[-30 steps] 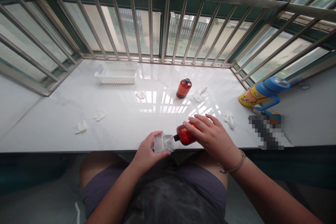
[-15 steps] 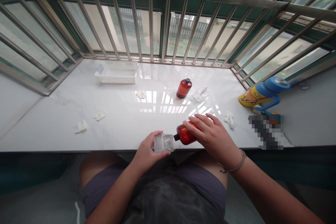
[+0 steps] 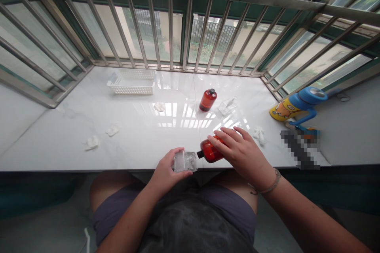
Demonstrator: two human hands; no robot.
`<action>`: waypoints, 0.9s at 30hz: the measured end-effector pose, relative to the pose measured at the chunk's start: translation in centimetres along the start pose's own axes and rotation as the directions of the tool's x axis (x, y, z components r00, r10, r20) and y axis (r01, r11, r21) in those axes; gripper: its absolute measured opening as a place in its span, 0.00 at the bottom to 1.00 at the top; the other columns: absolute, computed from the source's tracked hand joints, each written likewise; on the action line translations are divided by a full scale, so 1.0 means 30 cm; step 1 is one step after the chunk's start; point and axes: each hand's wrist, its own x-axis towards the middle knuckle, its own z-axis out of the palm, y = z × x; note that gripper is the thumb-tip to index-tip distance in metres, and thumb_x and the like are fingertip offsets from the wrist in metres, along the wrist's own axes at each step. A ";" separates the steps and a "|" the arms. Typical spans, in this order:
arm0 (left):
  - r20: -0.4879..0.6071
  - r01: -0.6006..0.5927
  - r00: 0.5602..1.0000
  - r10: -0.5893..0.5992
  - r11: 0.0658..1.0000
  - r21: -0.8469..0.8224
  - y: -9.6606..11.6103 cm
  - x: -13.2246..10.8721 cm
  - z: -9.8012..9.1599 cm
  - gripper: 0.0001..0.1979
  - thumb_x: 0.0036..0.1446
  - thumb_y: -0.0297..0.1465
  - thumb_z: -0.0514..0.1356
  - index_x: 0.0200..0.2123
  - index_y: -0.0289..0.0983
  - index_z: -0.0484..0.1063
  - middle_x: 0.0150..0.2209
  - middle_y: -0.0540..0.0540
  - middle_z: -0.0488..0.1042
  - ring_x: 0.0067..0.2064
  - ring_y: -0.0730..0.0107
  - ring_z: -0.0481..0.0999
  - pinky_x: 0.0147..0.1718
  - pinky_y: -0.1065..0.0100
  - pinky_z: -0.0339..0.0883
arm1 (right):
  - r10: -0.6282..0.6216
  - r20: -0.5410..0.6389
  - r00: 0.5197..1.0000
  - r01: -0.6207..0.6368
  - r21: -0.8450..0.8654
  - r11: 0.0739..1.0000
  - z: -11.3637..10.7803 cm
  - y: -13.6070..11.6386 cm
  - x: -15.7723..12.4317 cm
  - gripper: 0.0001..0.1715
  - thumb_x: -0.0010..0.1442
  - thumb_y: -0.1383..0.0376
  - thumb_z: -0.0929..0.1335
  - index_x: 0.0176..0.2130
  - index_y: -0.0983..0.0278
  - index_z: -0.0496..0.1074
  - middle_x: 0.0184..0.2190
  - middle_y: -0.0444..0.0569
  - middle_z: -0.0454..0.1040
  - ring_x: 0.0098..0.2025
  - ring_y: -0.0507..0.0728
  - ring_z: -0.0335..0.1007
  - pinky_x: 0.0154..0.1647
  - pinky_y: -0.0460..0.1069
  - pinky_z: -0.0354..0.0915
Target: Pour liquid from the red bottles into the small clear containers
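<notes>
My left hand (image 3: 166,170) grips a small clear plastic container (image 3: 185,161) at the near edge of the white marble sill (image 3: 133,134). Over it my right hand (image 3: 242,152) holds an amber-red bottle (image 3: 209,151) tipped on its side, its black nozzle pointing left at the clear container. A second amber-red bottle (image 3: 208,100) with a black cap stands upright further back, near the middle. Beside it lies a crumpled clear wrapper (image 3: 226,106).
A white slotted basket (image 3: 132,82) sits at the back left. Several crumpled white wads lie around, one (image 3: 92,142) at left, one (image 3: 259,134) at right. A blue and yellow torch (image 3: 298,104) lies at the right edge. Metal window bars (image 3: 178,27) enclose the sill.
My right hand and the tipped bottle have shifted very slightly to the right. Everything else stays where it was.
</notes>
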 end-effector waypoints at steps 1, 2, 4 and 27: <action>0.002 0.000 1.000 0.000 1.000 -0.001 0.001 0.000 0.000 0.40 0.48 0.41 0.81 0.63 0.46 0.73 0.64 0.41 0.76 0.63 0.47 0.77 0.61 0.52 0.76 | -0.001 0.000 1.000 0.001 -0.002 1.000 -0.002 0.001 0.000 0.31 0.70 0.75 0.68 0.68 0.58 0.68 0.65 0.54 0.73 0.67 0.68 0.67 0.69 0.66 0.57; 0.003 0.001 1.000 -0.001 1.000 -0.002 0.001 0.000 0.000 0.40 0.48 0.41 0.81 0.63 0.46 0.73 0.64 0.41 0.76 0.63 0.47 0.78 0.61 0.51 0.76 | -0.001 -0.001 1.000 0.001 -0.005 1.000 -0.004 0.002 0.000 0.31 0.70 0.75 0.68 0.68 0.58 0.68 0.65 0.54 0.73 0.67 0.68 0.67 0.69 0.66 0.57; 0.003 -0.001 1.000 0.001 1.000 0.002 0.002 0.001 0.000 0.40 0.48 0.41 0.80 0.63 0.46 0.73 0.64 0.41 0.76 0.63 0.46 0.78 0.61 0.51 0.76 | -0.004 -0.003 1.000 0.004 -0.008 1.000 -0.007 0.004 -0.001 0.31 0.71 0.74 0.68 0.68 0.57 0.68 0.65 0.54 0.74 0.66 0.67 0.67 0.69 0.66 0.57; 0.004 0.003 1.000 -0.003 1.000 0.005 0.000 0.000 0.001 0.40 0.48 0.40 0.80 0.63 0.47 0.72 0.64 0.42 0.76 0.63 0.48 0.78 0.62 0.52 0.75 | -0.035 0.009 0.999 0.035 -0.041 0.999 -0.023 0.010 0.006 0.30 0.71 0.74 0.69 0.68 0.59 0.69 0.65 0.54 0.73 0.66 0.68 0.67 0.69 0.66 0.56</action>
